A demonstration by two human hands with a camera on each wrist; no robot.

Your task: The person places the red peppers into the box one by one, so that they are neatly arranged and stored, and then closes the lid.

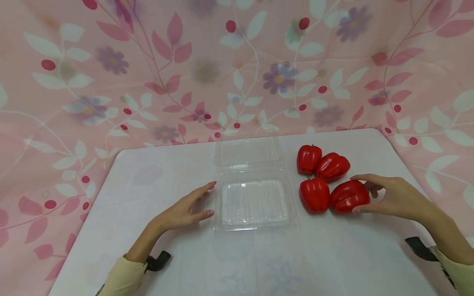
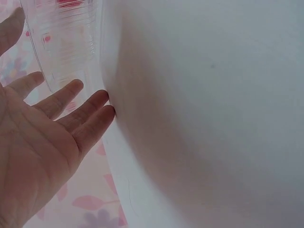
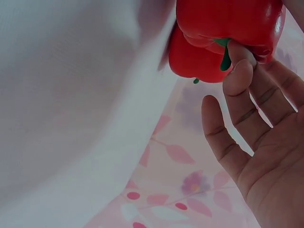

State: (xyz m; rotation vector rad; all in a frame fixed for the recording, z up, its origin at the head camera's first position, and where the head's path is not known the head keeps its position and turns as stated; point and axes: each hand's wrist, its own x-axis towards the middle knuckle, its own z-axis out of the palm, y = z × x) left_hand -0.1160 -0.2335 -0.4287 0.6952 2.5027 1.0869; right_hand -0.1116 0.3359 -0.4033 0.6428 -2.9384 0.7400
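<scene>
- From the head: four red peppers [image 1: 314, 195] sit close together on the right side of the white desk [image 1: 259, 263], two far and two near.
- The right hand [image 1: 394, 197] has hold of the near right pepper [image 1: 349, 197], with its pointing finger on the far side and its thumb on the near side.
- To the left of the peppers is a clear plastic box [image 1: 255, 226], with its lid [image 1: 249, 152] laid back on the far side.
- The left hand [image 1: 185, 211] is just left of the box, thumb and fingers apart, with nothing in it. I can't tell if it touches the box.
- A pink cloth [image 1: 207, 78] with flowers and leaves hangs behind.
- From the left wrist: the left hand's fingers are spread wide, and the box shows past them, at the top left.
- From the right wrist: the right hand's fingers are bent by the pepper's green stem [image 3: 225, 59], and another pepper shows just behind.
</scene>
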